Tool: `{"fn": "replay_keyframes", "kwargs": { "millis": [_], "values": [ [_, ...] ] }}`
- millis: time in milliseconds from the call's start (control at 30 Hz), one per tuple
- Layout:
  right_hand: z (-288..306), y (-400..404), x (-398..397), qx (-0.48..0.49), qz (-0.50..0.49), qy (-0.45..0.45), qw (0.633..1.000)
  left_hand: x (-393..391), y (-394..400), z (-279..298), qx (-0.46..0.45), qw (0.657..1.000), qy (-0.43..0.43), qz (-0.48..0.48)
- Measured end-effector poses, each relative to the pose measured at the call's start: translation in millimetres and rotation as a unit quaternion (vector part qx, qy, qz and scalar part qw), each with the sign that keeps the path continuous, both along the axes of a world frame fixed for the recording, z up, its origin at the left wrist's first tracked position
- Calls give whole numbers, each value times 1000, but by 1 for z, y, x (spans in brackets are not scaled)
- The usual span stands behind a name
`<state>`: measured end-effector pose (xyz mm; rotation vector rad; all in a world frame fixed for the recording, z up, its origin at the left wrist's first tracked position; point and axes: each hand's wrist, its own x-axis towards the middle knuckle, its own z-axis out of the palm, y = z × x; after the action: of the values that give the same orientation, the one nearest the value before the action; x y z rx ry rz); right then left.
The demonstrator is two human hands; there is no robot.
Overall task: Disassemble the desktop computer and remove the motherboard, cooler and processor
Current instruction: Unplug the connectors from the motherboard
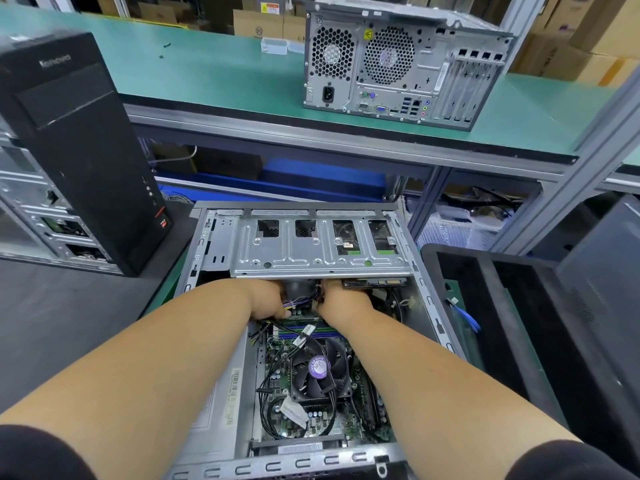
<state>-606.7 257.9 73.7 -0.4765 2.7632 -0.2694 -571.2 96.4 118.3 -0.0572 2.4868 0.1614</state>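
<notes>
- The open desktop case (221,403) lies on its side on the dark worktop (69,323), its open face up. Its long axis runs from the viewer away toward the green bench, with the drive end at the far side.
- The metal drive cage (311,251) spans the far end of the case, crosswise to that axis, and overhangs the spot where both hands work.
- The motherboard (346,382) lies flat on the case floor, still mounted by the look of it, its long side following the case's axis.
- The cooler (318,368) sits on the board near its middle, fan facing up, with black leads draped across it. The processor is out of sight, presumably beneath the cooler.
- The left hand (266,301) and the right hand (343,301) reach in side by side under the cage edge, at a cluster of wires (294,303) and a plug near the far end of the board.
- The left fingers seem curled round the wire bundle; the right fingers are hidden under the cage, so I cannot tell what they hold.
- My reading: the step in hand is unplugging cables from the board, an early stage, since nothing has come out yet.
- The next move likely calls for a straight pull on the plug, perhaps with a latch pressed, and then clearing the remaining leads before any screws.
</notes>
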Motion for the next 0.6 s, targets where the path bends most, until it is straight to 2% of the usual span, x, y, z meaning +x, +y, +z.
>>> {"fn": "replay_keyframes", "kwargs": {
  "millis": [333, 600],
  "values": [
    [0, 4, -4, -7, 9, -38, 999, 0, 1, 3, 43, 999, -9, 2],
    [-7, 3, -2, -26, -2, -26, 999, 1, 1, 5, 55, 998, -6, -19]
  ]
}}
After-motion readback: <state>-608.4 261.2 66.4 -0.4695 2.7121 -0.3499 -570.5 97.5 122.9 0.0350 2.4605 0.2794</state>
